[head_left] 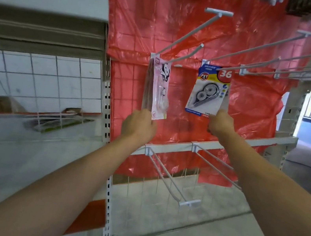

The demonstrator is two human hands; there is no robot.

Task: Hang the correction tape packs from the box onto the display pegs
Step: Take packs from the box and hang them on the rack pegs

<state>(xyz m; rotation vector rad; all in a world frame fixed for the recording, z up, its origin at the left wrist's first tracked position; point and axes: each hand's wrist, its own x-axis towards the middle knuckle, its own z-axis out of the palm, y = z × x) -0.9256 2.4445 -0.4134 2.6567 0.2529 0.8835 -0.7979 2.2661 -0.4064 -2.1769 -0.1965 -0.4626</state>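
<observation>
Both hands are raised to the red-backed wire display rack, each holding packs by the bottom edge. The left hand point(139, 124) has its fingers curled round the lower end of a stack of pink panda-printed correction tape packs point(159, 86), which rises straight above the knuckles to the white wire peg point(184, 53) at its top. The right hand point(220, 124) pinches the lower right corner of a blue carded correction tape pack with a clear blister point(209, 91), whose top meets the neighbouring long white peg point(251, 49). These look light, with thin card that bends easily and slick plastic fronts; gripping the card's bottom edge, clear of the blister, should steady the hang hole above the fingers.
</observation>
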